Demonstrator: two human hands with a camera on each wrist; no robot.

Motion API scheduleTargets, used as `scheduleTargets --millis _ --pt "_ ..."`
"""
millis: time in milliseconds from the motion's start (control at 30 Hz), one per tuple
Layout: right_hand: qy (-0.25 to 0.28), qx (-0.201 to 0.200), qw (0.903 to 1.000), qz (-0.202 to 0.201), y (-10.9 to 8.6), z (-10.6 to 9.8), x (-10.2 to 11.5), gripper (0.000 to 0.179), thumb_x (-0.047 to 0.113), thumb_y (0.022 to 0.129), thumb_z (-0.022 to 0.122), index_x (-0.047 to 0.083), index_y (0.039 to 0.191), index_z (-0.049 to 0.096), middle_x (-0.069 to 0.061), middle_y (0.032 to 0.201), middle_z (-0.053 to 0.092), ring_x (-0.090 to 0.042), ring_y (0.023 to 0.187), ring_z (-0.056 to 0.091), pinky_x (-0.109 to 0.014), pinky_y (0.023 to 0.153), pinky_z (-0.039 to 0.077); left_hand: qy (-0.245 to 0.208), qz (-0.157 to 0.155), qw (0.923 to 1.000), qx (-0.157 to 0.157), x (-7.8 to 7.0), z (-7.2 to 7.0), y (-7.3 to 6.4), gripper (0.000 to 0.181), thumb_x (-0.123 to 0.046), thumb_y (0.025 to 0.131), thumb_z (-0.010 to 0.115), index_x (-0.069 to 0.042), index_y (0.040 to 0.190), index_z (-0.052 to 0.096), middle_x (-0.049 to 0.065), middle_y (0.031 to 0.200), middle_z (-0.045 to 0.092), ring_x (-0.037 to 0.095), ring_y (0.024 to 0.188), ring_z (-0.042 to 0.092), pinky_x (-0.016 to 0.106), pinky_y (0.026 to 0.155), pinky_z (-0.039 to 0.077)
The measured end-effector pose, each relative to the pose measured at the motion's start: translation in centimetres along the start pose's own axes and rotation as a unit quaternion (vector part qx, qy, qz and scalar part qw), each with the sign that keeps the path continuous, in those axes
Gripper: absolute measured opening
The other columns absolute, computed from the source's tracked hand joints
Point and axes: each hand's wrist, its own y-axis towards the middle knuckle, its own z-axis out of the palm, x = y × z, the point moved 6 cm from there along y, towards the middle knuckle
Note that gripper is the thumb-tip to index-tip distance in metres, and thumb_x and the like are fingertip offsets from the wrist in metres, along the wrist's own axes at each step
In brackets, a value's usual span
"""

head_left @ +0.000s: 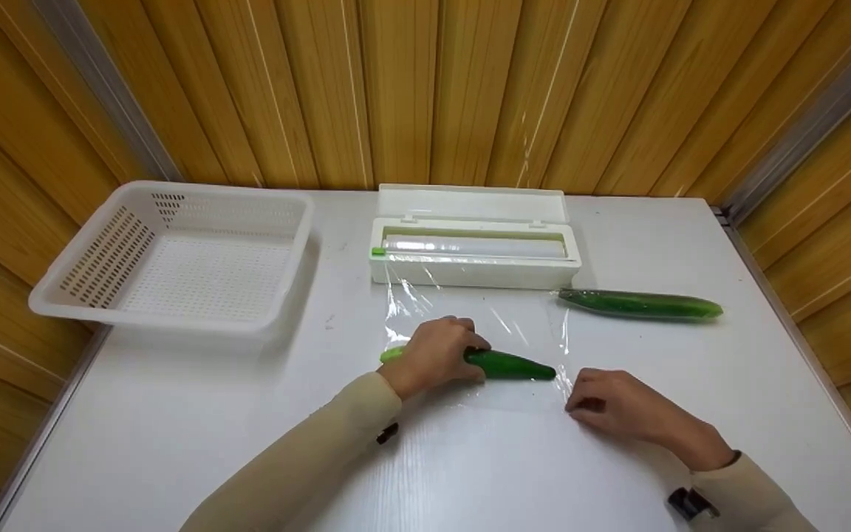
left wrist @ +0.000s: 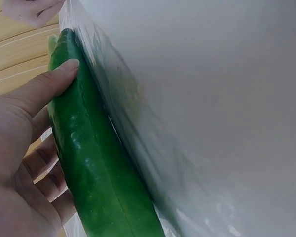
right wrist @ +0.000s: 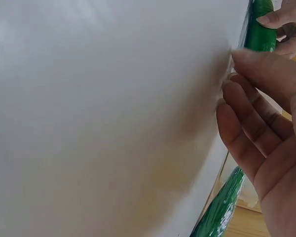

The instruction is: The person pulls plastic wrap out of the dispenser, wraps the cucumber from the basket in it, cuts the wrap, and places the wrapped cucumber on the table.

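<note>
A green cucumber (head_left: 510, 365) lies on a sheet of clear cling film (head_left: 470, 314) drawn out from a white dispenser box (head_left: 476, 275). My left hand (head_left: 436, 355) grips the cucumber from above; in the left wrist view its thumb (left wrist: 64, 74) lies along one side and the fingers go round behind. My right hand (head_left: 621, 406) is just past the cucumber's tapered end, its thumb and fingertips pinching the film's near right edge. Gathered film runs from there toward the cucumber in the left wrist view. The film between my right fingertips is hard to make out.
Beside the box, at right, lies a second cucumber (head_left: 640, 305) wrapped in film. A white perforated basket (head_left: 289, 295) stands at the back left. The box's lid (head_left: 470, 203) is up, showing the film roll (head_left: 473, 246). Wood-patterned panels (head_left: 396, 96) edge the white table (head_left: 322, 458).
</note>
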Motion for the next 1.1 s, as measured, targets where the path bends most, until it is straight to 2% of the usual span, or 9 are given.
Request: scheduleTargets --millis 233,467,567,800,967,1100 --pt "-0.021 -0.008 0.9991 0.036 0.2 0.4 -0.7 0.029 -0.009 0.085 0.072 0.019 0.091 0.067 0.009 0.088 0.062 -0.004 0.078 0.054 -0.025 0.068 0.051 0.003 -0.002 1.0 0.001 0.2 0.0 0.2 0.033 -0.027 0.086 0.091 -0.019 0.118 0.084 -0.002 0.101 0.073 0.014 0.088 0.064 0.027 0.072 0.051" --pt "-0.001 -0.039 0.9981 0.049 0.1 0.2 -1.1 0.031 -0.011 0.085 0.072 0.018 0.093 0.064 0.011 0.087 0.058 -0.004 0.077 0.054 -0.024 0.066 0.051 0.006 -0.009 0.9999 0.001 0.3 -0.1 0.3 0.037 -0.031 0.085 0.092 -0.02 0.119 0.084 -0.002 0.101 0.073 0.014 0.089 0.064 0.027 0.073 0.051" --pt "0.012 -0.063 0.9969 0.045 0.1 0.0 -1.0 0.034 -0.014 0.083 0.071 0.017 0.095 0.062 0.009 0.09 0.06 -0.005 0.078 0.056 -0.024 0.066 0.053 0.002 -0.009 1.0 0.004 0.2 -0.1 0.2 0.037 -0.032 0.085 0.092 -0.019 0.119 0.084 -0.002 0.101 0.073 0.014 0.088 0.063 0.027 0.073 0.05" --pt "0.02 -0.151 0.9882 -0.014 0.3 -0.7 -0.4 0.042 -0.024 0.075 0.067 0.011 0.097 0.061 -0.001 0.102 0.066 -0.009 0.078 0.059 -0.02 0.064 0.053 0.003 -0.005 1.0 0.007 0.1 0.0 0.1 0.035 -0.03 0.085 0.092 -0.022 0.117 0.084 -0.003 0.099 0.072 0.014 0.088 0.063 0.026 0.071 0.049" --pt "0.026 -0.191 0.9812 -0.002 0.5 -1.3 -0.7 0.04 -0.026 0.077 0.07 0.009 0.097 0.064 -0.002 0.093 0.071 -0.007 0.074 0.063 -0.016 0.067 0.053 0.006 -0.011 0.9999 0.009 0.2 0.1 0.1 0.035 -0.033 0.084 0.092 -0.024 0.117 0.084 -0.004 0.099 0.071 0.014 0.088 0.063 0.026 0.069 0.048" --pt "0.035 -0.201 0.9786 0.026 0.8 -1.5 -1.1 0.035 -0.021 0.083 0.075 0.007 0.1 0.064 -0.001 0.092 0.072 -0.009 0.077 0.067 -0.016 0.072 0.055 0.007 -0.009 0.9999 0.008 0.2 0.2 0.1 0.034 -0.032 0.086 0.091 -0.023 0.118 0.084 -0.004 0.099 0.072 0.013 0.088 0.063 0.025 0.07 0.049"
